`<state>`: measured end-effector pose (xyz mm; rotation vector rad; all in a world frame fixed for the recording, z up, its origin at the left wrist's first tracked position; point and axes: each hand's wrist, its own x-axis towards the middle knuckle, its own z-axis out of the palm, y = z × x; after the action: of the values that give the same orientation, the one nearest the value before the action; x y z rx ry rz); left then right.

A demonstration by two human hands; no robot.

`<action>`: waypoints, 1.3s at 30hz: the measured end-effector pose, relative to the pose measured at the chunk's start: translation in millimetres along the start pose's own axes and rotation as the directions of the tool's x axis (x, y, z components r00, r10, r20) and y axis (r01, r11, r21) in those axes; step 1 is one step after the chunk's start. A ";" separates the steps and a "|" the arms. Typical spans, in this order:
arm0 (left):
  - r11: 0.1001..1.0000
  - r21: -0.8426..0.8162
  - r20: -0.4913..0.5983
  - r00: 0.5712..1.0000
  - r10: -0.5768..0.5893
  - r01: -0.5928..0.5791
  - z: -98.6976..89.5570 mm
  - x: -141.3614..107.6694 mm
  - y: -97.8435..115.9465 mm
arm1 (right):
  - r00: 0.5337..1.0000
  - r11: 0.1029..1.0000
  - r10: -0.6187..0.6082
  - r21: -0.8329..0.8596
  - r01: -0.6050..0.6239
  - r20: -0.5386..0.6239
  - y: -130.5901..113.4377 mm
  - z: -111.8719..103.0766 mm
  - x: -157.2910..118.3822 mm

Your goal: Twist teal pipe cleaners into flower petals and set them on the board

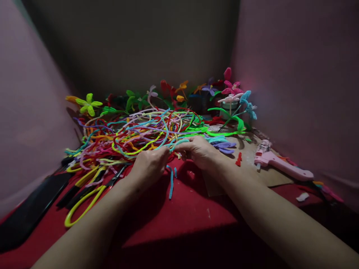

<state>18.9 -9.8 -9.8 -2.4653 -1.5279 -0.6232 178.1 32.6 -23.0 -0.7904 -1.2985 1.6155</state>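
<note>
My left hand (151, 163) is closed, its thumb and fingers pinching a light blue pipe cleaner (182, 141). Close beside it, my right hand (200, 152) also has its fingers closed on the same pipe cleaner, partly hidden by the hand. Both hands are at the front edge of a tangled heap of pipe cleaners (146, 136) in many colours. Below my left hand, a short blue pipe cleaner piece (171, 185) lies on the red cloth (185, 220), with a smaller bit near it. Bundled purple petal loops (226, 146) lie right of my right hand.
At right, a pink glue gun (280, 162) rests near a cardboard sheet (249, 172). Yellow-handled scissors (84, 205) and a black flat object (33, 213) lie at left. Pipe cleaner flowers, including a yellow-green one (89, 104) and a pink one (232, 88), line the back.
</note>
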 end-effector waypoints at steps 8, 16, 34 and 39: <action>0.732 -0.610 0.243 0.951 -0.191 0.303 -5.9 3.6 9.7 | 0.990 0.988 -0.141 0.058 0.141 -0.001 1.8 7.4 -1.8; 0.572 -0.694 0.374 0.898 -0.231 0.437 -5.4 7.5 17.7 | 0.965 0.964 -0.234 -0.160 0.215 -0.114 7.9 9.3 2.5; 0.862 -0.437 0.098 0.967 -0.237 0.256 -14.3 76.3 17.7 | 0.922 0.328 -0.306 -0.883 0.335 0.237 8.8 22.9 -14.4; 0.956 -0.275 0.297 0.955 -0.013 0.099 14.0 129.7 49.5 | 0.964 0.307 -0.153 -0.917 0.256 0.218 1.7 22.1 -12.7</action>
<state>116.4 78.0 37.8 -2.8493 -1.7263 -0.5410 163.2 12.0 -19.9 -1.1463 -2.3549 0.5014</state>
